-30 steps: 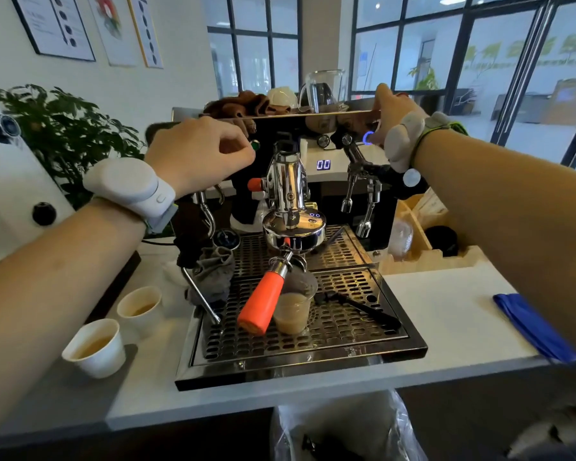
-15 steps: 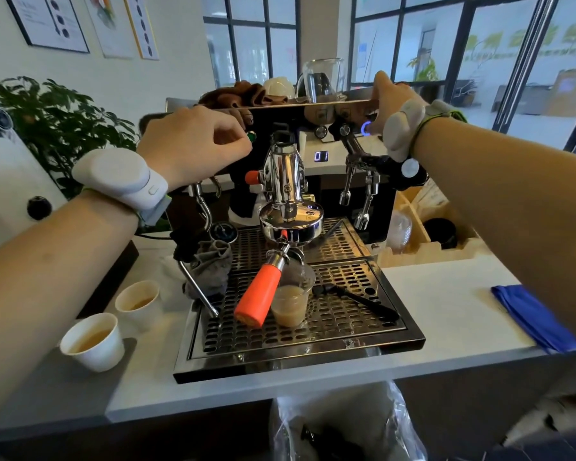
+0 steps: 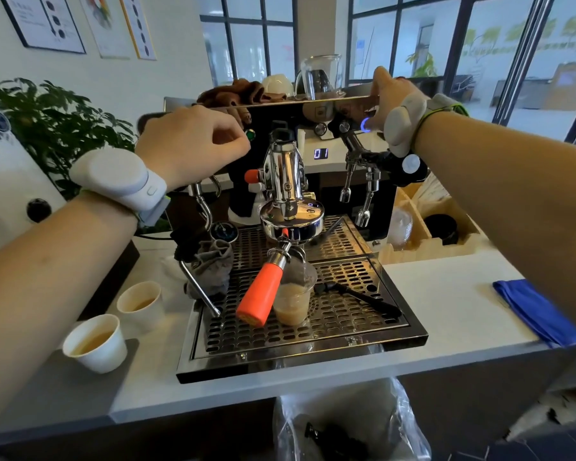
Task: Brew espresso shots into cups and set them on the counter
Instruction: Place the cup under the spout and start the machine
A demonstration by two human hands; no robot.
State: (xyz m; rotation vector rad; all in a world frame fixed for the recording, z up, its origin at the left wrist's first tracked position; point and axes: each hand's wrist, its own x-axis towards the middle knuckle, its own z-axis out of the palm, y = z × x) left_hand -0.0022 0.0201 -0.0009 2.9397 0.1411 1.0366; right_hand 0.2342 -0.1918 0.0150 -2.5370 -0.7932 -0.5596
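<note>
While the left hand [image 3: 193, 141] curls its fingers at a small green knob [image 3: 250, 136] on the espresso machine [image 3: 281, 108], seemingly pinching it, the right hand [image 3: 384, 101] grips the machine's top right corner, thumb by a glowing blue ring button [image 3: 365, 125]. Below, the orange-handled portafilter [image 3: 263, 291] sits locked in the group head, and a clear plastic cup [image 3: 291, 299] of pale brew stands under it on the drip tray [image 3: 300, 341]. Two filled paper cups [image 3: 95, 342] rest near the table's left edge; a blue cloth [image 3: 536, 311] lies at its right edge.
</note>
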